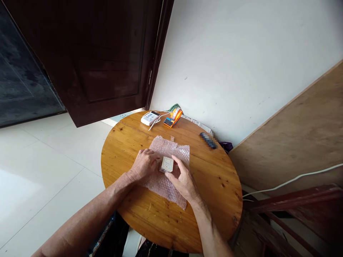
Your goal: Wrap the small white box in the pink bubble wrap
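A small pale box (167,164) lies on a sheet of pinkish bubble wrap (171,148) spread over a round wooden table (214,178). My left hand (143,165) rests on the wrap with its fingers curled against the box's left side. My right hand (182,178) touches the box's right side with fingers extended along it. The box sits between both hands.
At the table's far edge lie a white box (150,117) with a white cable, an orange tape dispenser (173,117) and a dark flat object (208,140). A white wall, a dark door (93,60), a plywood board (302,132) and a white tiled floor surround the table.
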The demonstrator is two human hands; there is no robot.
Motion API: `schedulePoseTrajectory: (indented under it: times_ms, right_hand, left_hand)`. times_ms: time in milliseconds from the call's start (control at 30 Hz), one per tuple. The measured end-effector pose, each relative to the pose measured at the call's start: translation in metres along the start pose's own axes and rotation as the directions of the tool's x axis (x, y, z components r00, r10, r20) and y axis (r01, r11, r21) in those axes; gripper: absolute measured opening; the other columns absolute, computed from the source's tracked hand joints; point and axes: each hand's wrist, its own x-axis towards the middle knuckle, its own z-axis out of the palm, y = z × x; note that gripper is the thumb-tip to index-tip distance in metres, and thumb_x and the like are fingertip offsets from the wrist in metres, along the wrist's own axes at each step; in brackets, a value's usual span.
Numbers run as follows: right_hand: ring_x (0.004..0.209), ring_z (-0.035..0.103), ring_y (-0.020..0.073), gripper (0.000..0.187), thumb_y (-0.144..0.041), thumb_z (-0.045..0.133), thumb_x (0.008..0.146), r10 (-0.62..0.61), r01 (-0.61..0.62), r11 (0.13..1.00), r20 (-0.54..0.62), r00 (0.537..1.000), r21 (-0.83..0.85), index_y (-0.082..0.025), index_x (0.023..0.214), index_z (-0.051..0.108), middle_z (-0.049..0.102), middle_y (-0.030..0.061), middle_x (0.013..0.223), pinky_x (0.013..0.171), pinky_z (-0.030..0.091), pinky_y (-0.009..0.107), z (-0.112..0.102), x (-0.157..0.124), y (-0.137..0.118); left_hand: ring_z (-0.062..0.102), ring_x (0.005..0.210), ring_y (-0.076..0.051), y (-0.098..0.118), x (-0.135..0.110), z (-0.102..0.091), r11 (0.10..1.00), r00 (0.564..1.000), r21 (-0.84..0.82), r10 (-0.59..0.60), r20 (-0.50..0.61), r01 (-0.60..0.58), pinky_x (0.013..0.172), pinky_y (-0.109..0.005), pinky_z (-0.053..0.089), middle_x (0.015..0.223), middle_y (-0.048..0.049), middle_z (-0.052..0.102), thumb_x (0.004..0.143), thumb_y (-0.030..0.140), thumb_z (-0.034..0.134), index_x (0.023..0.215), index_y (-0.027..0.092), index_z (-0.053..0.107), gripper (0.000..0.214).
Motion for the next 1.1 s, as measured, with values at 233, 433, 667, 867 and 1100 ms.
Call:
schedulePoseTrajectory:
  times_ms: [233,433,667,867,1100]
  right_hand:
    - [0.108,0.065,0.0289,0.041,-0.023,0.063,0.079,-0.068,0.053,0.986,-0.093,0.993,-0.156,-0.021,0.12,0.06,0.07,0.0112,0.117,0.096,0.05,0.047,0.005,0.003,-0.003]
    - [0.11,0.065,0.0265,0.044,-0.022,0.063,0.079,-0.065,0.054,0.99,-0.085,0.994,-0.129,-0.023,0.123,0.059,0.069,0.0089,0.12,0.097,0.05,0.043,0.004,0.001,0.001]
    - [0.115,0.061,0.0286,0.048,-0.032,0.065,0.081,-0.084,0.071,0.993,-0.151,0.985,-0.091,-0.02,0.126,0.056,0.064,0.0132,0.126,0.098,0.049,0.046,-0.01,0.003,-0.008]
    - [0.103,0.063,0.0245,0.029,-0.031,0.067,0.082,-0.229,0.25,0.955,0.135,0.964,-0.161,-0.024,0.11,0.063,0.069,0.0062,0.111,0.09,0.049,0.041,-0.038,-0.027,-0.053]
    - [0.087,0.065,0.0226,0.019,-0.011,0.05,0.089,-0.189,0.216,0.9,0.107,0.976,-0.377,-0.022,0.09,0.066,0.073,0.0065,0.096,0.081,0.046,0.039,-0.013,-0.061,-0.037]
  left_hand:
    - [0.061,0.101,-0.023,0.001,-0.002,0.003,0.998,0.998,-0.009,0.061,0.0,-0.061,0.096,-0.039,0.042,0.099,-0.0051,0.072,0.08,0.014,0.06,0.092,0.022,0.074,0.021]
    - [0.06,0.1,-0.024,-0.005,-0.001,0.009,0.998,0.998,0.007,0.066,-0.016,-0.066,0.092,-0.04,0.044,0.1,-0.0046,0.071,0.078,0.016,0.063,0.091,0.024,0.074,0.018]
    - [0.061,0.101,-0.023,-0.002,-0.001,0.005,0.999,0.999,-0.002,0.034,-0.025,-0.034,0.093,-0.039,0.044,0.101,-0.0052,0.072,0.08,0.014,0.059,0.095,0.023,0.073,0.023]
    - [0.064,0.097,-0.023,-0.005,0.0,0.005,1.0,0.999,-0.022,0.013,-0.052,-0.014,0.091,-0.038,0.045,0.1,-0.007,0.074,0.083,0.014,0.056,0.1,0.02,0.073,0.025]
    - [0.065,0.093,-0.021,0.005,-0.005,-0.016,0.956,0.994,-0.274,0.098,-0.054,-0.109,0.09,-0.035,0.046,0.098,-0.0061,0.074,0.085,0.027,0.06,0.096,0.018,0.073,0.019]
